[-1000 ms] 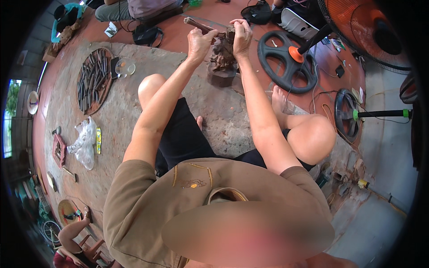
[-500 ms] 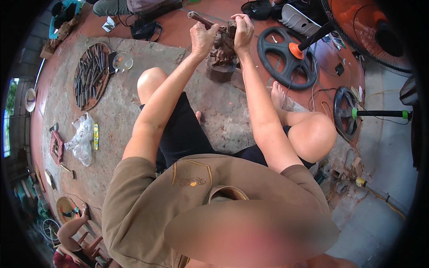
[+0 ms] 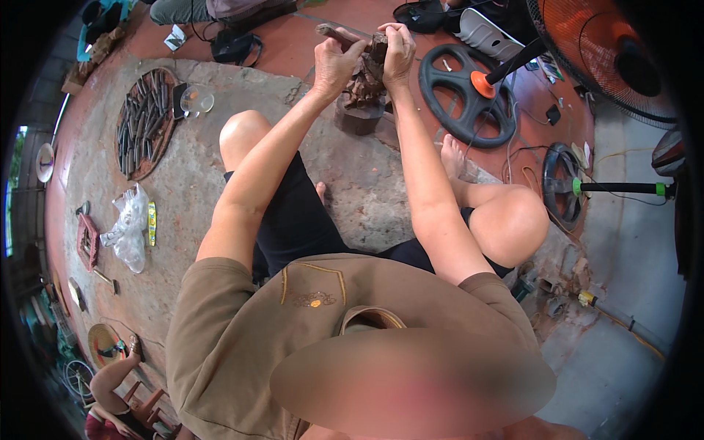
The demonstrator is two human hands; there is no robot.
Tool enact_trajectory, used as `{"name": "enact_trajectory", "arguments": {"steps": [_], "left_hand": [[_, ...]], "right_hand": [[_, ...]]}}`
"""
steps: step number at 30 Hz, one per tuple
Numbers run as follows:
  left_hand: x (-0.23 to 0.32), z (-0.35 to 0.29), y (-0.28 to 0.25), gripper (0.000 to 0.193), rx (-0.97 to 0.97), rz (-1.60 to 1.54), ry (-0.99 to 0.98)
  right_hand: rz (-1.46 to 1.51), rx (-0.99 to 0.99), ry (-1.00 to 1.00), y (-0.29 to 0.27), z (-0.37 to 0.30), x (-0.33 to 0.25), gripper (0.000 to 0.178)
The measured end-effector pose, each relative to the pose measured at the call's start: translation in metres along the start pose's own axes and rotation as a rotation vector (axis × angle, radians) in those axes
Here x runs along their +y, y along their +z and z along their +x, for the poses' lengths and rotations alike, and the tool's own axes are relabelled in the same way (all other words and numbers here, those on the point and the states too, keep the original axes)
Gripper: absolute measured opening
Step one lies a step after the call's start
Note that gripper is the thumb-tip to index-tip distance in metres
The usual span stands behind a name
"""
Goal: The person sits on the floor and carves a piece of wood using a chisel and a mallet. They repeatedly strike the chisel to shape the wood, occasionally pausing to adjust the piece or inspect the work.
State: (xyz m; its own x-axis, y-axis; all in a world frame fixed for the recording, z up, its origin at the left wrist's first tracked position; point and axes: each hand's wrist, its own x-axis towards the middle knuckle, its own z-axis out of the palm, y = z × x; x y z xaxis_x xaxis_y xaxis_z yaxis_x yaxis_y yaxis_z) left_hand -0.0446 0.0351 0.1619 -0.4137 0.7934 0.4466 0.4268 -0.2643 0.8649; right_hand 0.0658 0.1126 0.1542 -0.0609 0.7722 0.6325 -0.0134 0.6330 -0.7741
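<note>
Left hand (image 3: 336, 66): fingers clamped round a dark, stick-like tool (image 3: 330, 31), one end jutting up-left. Right hand (image 3: 397, 56): fingers bent against the top of a brown carved piece (image 3: 364, 89); cannot tell whether they grip. Carving stands ahead on the grey slab (image 3: 242, 89), between the wrists. Dark rods (image 3: 146, 117) lie in a heap, well off left.

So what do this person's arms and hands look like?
The left hand and right hand wear no gloves, and I see no watch. The forearms are bare too. The short brown sleeves match the brown shirt, which has mustard-yellow stitching on its front.
</note>
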Motion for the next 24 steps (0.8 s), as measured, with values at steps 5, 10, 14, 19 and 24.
{"name": "enact_trajectory", "arguments": {"steps": [5,10,14,19,24], "left_hand": [[-0.003,-0.009,-0.009,0.018,-0.176,0.240,0.004],[-0.002,-0.002,-0.011,0.016,-0.101,0.053,-0.122],[0.003,0.000,-0.004,0.013,0.036,-0.018,-0.012],[-0.006,-0.003,-0.003,0.017,-0.055,0.124,0.018],[-0.001,-0.002,-0.016,0.019,-0.195,0.324,-0.072]], "right_hand": [[0.035,0.023,0.042,0.001,-0.001,-0.001,0.024],[0.018,0.008,0.051,0.000,0.003,-0.001,0.024],[0.034,0.021,0.031,0.002,0.000,-0.003,0.024],[-0.018,-0.009,-0.047,-0.001,0.000,0.001,0.024],[0.031,-0.014,0.097,-0.001,-0.001,-0.002,0.024]]}}
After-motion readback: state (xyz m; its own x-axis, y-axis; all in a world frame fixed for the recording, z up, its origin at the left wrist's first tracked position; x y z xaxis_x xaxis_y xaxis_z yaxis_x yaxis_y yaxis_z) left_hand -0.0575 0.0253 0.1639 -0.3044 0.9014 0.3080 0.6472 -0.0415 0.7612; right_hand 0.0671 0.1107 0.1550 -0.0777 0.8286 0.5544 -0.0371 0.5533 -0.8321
